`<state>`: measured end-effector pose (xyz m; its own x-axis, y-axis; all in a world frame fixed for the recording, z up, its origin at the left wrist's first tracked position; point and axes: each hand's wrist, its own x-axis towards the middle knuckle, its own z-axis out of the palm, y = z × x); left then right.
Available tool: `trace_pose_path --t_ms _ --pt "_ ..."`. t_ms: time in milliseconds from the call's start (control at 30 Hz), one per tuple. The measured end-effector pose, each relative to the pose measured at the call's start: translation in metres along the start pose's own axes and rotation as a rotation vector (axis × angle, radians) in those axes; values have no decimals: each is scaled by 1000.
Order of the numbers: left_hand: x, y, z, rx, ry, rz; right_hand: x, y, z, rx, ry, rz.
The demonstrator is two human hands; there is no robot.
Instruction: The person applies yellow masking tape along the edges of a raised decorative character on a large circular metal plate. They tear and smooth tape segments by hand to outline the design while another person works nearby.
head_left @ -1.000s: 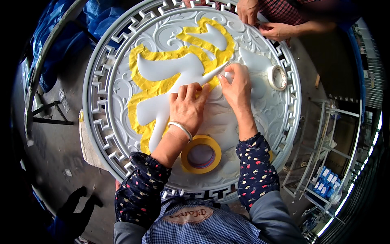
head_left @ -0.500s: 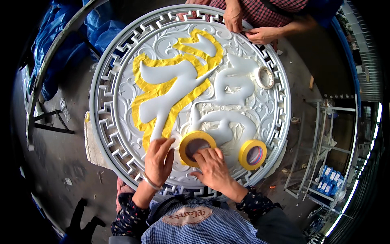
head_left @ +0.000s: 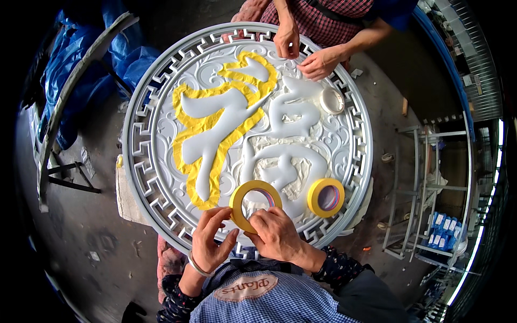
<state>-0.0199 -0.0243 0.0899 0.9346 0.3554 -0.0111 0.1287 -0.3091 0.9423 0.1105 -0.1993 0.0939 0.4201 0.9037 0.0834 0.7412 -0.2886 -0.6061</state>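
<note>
My right hand (head_left: 276, 235) grips a roll of yellow masking tape (head_left: 237, 200), fingers through its hole and thumb below the rim. The roll is held above the near part of a round grey relief panel (head_left: 141, 177). My left hand (head_left: 211, 242) is at the roll's left side, fingertips at its edge, thumb apart from the fingers; whether it has the tape's end, I cannot make out. Crumpled yellow tape (head_left: 186, 129) borders the smooth raised shape on the panel's left half. Whitish tape (head_left: 264, 142) lies around the right-hand shape.
Another yellow tape roll (head_left: 326, 198) and a white tape roll (head_left: 332, 100) lie on the panel's right side. Across from me, a co-worker's hands (head_left: 304, 54) work at the far rim. A metal rack (head_left: 439, 188) stands right; blue sheeting (head_left: 81, 75) hangs at left.
My right hand has lifted and tilted the yellow tape roll toward me. My left hand has moved to its edge. The co-worker's hands have come apart slightly. The whole view has shifted.
</note>
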Motion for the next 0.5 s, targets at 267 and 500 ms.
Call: trace_pose_path --t_ms 267,500 --pt "-14 14 7 131 175 32 -6 -17 -12 78 3 12" --pt "-23 36 8 285 161 203 2 -16 -24 150 113 59"
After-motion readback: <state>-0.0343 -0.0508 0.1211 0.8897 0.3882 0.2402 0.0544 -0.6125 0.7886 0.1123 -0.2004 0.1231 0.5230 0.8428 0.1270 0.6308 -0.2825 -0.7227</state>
